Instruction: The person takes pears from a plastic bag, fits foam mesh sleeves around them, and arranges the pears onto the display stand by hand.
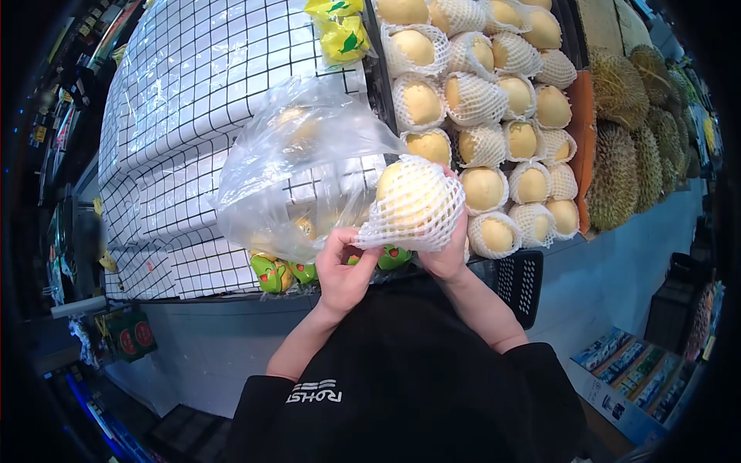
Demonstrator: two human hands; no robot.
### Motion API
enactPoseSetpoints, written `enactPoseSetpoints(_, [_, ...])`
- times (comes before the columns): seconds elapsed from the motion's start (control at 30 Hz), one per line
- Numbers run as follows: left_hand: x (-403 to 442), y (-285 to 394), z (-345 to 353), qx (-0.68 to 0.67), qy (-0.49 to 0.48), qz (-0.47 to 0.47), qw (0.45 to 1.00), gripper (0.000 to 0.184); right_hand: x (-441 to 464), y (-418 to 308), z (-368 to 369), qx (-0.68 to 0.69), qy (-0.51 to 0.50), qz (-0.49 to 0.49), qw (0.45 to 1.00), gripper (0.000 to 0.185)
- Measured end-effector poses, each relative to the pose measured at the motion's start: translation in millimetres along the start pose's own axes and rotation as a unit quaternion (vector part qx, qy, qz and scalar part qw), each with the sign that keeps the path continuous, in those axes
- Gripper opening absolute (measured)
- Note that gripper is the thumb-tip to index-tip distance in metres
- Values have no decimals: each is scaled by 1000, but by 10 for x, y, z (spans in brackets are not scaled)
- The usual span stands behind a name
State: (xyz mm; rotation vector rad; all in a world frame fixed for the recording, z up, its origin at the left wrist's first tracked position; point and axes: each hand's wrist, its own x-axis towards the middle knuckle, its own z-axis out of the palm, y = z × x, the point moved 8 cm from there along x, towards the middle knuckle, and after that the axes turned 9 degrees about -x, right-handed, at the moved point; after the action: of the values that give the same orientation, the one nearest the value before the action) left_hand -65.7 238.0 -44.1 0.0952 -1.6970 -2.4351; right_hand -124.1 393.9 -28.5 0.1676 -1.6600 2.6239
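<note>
Before my chest is a pale yellow melon (392, 184) in a white foam net sleeve (421, 202). My right hand (448, 251) is wrapped around its right side and underside, partly hidden by it. The fingers of my left hand (343, 270) are closed on the lower left edge of the sleeve. Just beyond my left hand, a clear plastic bag (266, 166) lies on the display, with yellow fruit showing through it. Green-and-yellow packages (268, 272) lie along the front edge, beside and behind my hands.
Rows of netted melons (484, 189) fill the display on the right. Farther right are spiky durians (615, 166). A black-and-white grid cloth (193, 108) covers the left side. Yellow packages (343, 38) lie at the back. A black perforated basket (519, 285) is below the display edge.
</note>
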Motion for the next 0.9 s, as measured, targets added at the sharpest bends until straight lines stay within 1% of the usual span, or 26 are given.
enactPoseSetpoints(0.03, [3,0,-9,0,0,0,1000,12,-2,-24,12,-14,-9,-18,1000,78])
enactPoseSetpoints(0.1, [-24,305,54,53,-34,178,982,14,-11,-6,9,-28,-16,-38,999,75])
enactPoseSetpoints(0.13, [-7,337,59,52,-34,178,982,14,-20,-19,19,-43,-22,-56,997,73])
enactPoseSetpoints(0.2, [-17,482,155,148,-66,234,959,20,-31,-8,17,-40,-15,-51,998,72])
enactPoseSetpoints(0.23, [-37,462,115,148,-66,234,959,20,-29,0,12,-37,-8,-45,998,71])
enactPoseSetpoints(0.27, [-33,294,58,89,-87,150,981,19,-26,-14,16,-37,-8,-46,998,71])
enactPoseSetpoints(0.3, [-19,168,56,29,-107,63,992,20,-20,-15,33,41,-23,-30,998,70])
enactPoseSetpoints(0.33, [-5,177,46,28,-108,65,992,20,-3,-16,28,79,-32,-23,996,70])
enactPoseSetpoints(0.37, [3,39,110,-128,-147,-56,979,33,13,-18,23,118,-40,-15,992,70])
enactPoseSetpoints(0.4, [-35,-52,227,-280,-180,-174,927,48,35,-38,70,118,-90,-13,989,71])
enactPoseSetpoints(0.43, [-19,-16,256,-280,-180,-174,927,48,30,-50,108,55,-117,-12,992,72])
enactPoseSetpoints(0.47, [4,15,258,-275,-158,-168,933,68,26,-73,155,-8,-144,-14,989,74])
enactPoseSetpoints(0.5, [12,25,239,-271,-135,-163,939,89,33,-71,153,-8,-144,-13,989,74])
enactPoseSetpoints(0.53, [-12,-44,154,-213,-102,-188,953,113,30,-136,211,-104,-178,-75,976,80])
enactPoseSetpoints(0.57, [-38,-71,135,-213,-101,-189,953,113,6,-187,274,-198,-209,-135,948,86])
enactPoseSetpoints(0.6, [-45,-57,135,-177,-117,-165,963,112,-8,-171,288,-237,-235,-142,932,82])
enactPoseSetpoints(0.63, [-42,-31,146,-141,-132,-140,971,112,-6,-189,275,-237,-236,-142,932,82])
enactPoseSetpoints(0.7, [-29,0,154,-153,-120,-128,972,110,-44,-272,391,-318,-299,-192,879,78])
enactPoseSetpoints(0.73, [-39,-15,140,-181,-111,-146,966,108,-50,-281,397,-312,-318,-176,878,75])
enactPoseSetpoints(0.77, [-52,-31,125,-209,-102,-163,959,106,-49,-313,422,-312,-320,-178,877,75])
enactPoseSetpoints(0.8, [-70,-56,104,-230,-103,-169,953,99,-55,-368,448,-306,-321,-190,876,73])
enactPoseSetpoints(0.83, [-72,-62,80,-230,-102,-167,953,99,-68,-422,470,-300,-321,-201,875,72])
enactPoseSetpoints(0.87, [-87,-83,61,-246,-97,-179,948,97,-72,-475,476,-288,-310,-206,882,57])
enactPoseSetpoints(0.9, [-102,-103,55,-263,-93,-192,941,94,-73,-471,460,-289,-310,-205,882,57])
